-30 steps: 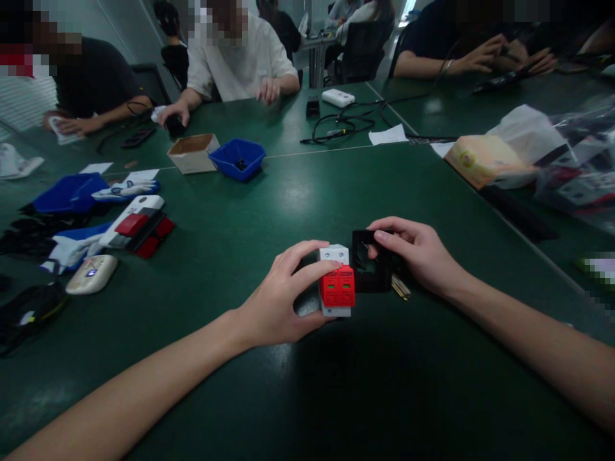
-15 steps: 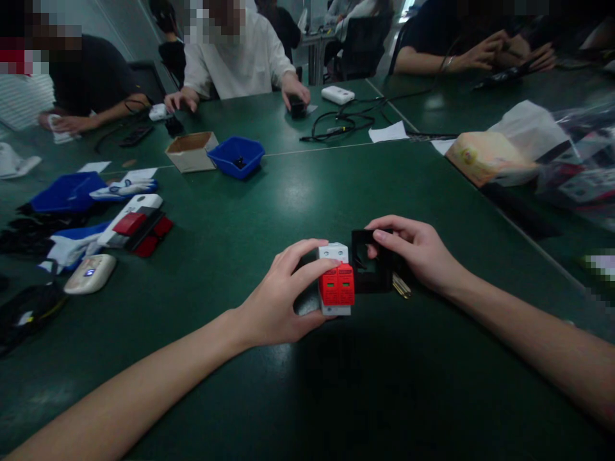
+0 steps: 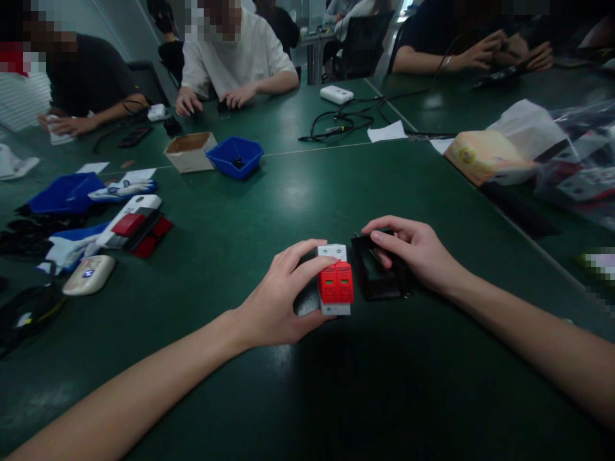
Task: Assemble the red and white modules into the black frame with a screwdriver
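My left hand (image 3: 281, 298) grips a red and white two-part electrical module (image 3: 336, 282) by its top and bottom, its red face towards me. Just right of the module, a black rectangular frame (image 3: 384, 288) lies at a tilt on or close to the green table (image 3: 307, 198). My right hand (image 3: 408, 246) has its thumb and fingers closed at the frame's upper right part. A small thin metallic piece shows by the right fingertips, too small to make out.
A blue bin (image 3: 236, 157) and a cardboard box (image 3: 191, 152) stand ahead. Gloves, a white-red device (image 3: 137, 224) and an oval beige device (image 3: 90, 275) lie left. Cables (image 3: 339, 121) lie ahead; plastic bags (image 3: 576, 166) are right. People sit across the table.
The black frame has tipped lower, away from the module, and the brass-coloured piece beside it is mostly hidden. Across the table, a person's hand has moved left with a dark object.
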`<state>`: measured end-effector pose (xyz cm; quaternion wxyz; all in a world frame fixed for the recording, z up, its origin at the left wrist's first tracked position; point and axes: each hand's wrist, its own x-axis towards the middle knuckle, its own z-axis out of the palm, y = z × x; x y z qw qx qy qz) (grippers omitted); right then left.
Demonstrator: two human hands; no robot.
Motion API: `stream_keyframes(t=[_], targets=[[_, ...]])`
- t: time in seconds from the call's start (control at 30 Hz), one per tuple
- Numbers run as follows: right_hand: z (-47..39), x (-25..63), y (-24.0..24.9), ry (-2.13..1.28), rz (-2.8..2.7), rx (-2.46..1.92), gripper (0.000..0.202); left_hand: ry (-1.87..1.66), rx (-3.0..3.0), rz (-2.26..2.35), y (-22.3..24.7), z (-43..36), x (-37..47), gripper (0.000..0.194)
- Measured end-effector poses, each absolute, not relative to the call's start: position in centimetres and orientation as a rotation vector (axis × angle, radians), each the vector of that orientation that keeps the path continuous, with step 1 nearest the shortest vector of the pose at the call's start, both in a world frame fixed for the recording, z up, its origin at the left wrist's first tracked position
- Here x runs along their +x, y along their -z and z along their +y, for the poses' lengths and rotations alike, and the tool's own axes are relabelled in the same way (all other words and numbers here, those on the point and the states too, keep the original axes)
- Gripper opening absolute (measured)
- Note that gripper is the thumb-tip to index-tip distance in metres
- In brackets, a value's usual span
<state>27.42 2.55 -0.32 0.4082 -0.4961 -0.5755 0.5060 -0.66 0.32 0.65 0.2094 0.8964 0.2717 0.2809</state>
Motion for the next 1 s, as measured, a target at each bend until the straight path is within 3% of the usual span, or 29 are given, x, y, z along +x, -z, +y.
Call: stream_keyframes(t=[1.0], targets=[[2.5,27.0,1.0,-1.194,-1.274,-1.134,0.038,-0.724,2.457,0.790,-0.2,0.6,-0.9,0.082]])
